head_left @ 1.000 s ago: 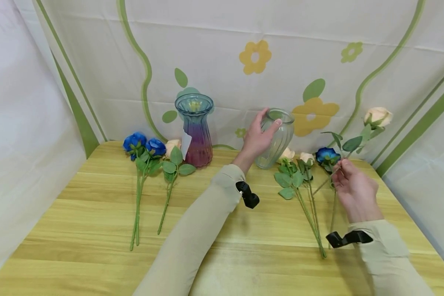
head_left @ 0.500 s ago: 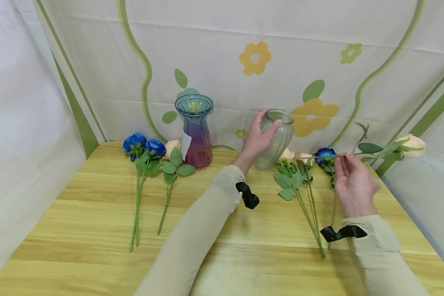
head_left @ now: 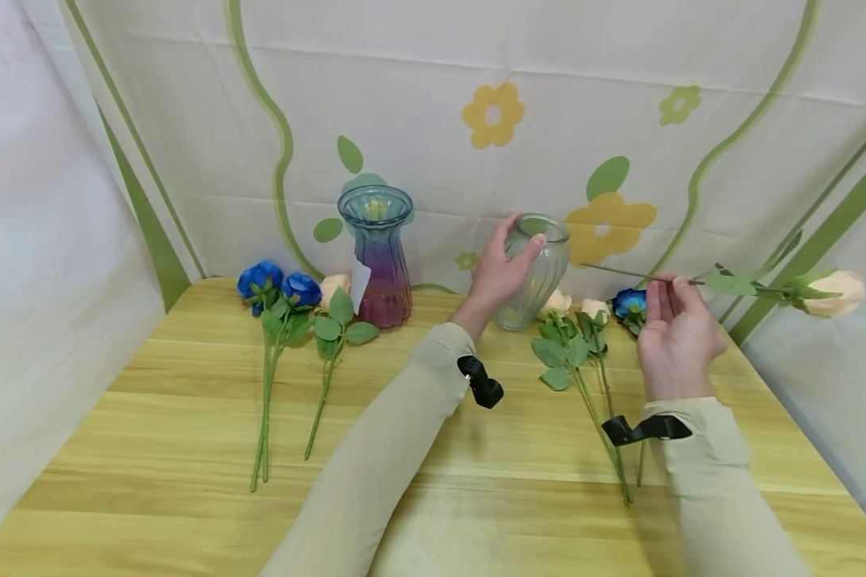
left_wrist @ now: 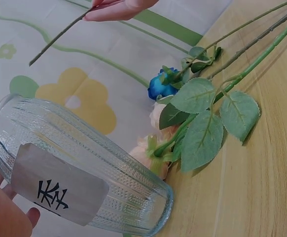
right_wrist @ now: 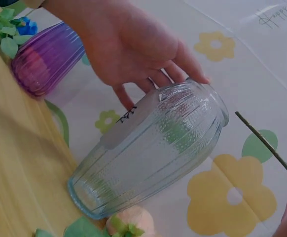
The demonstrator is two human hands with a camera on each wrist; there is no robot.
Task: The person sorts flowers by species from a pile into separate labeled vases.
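My left hand (head_left: pixel 501 276) grips a clear ribbed glass vase (head_left: pixel 541 280) near its neck, the thumb at the rim. A label with black writing (left_wrist: pixel 59 185) shows on the glass in the left wrist view. My right hand (head_left: pixel 681 344) pinches the stem of a peach rose (head_left: pixel 833 293) between thumb and fingers. That rose lies nearly level in the air, bloom to the right. Its bare stem end (right_wrist: pixel 262 138) points left, near the vase's mouth but apart from it. Below the right hand a blue rose (head_left: pixel 628 304) is partly hidden.
Two peach roses (head_left: pixel 557 303) lie on the wooden table (head_left: pixel 476 497) right of the clear vase. A blue-to-purple glass vase (head_left: pixel 384 272) stands on the left. Beside it lie blue roses (head_left: pixel 260 279) and another peach rose (head_left: pixel 334 288). A printed cloth (head_left: pixel 433 96) hangs behind.
The right hand has turned the peach rose from bloom-up to nearly level, bloom swinging right and stem end rising toward the clear vase. The left hand has kept its grip in place.
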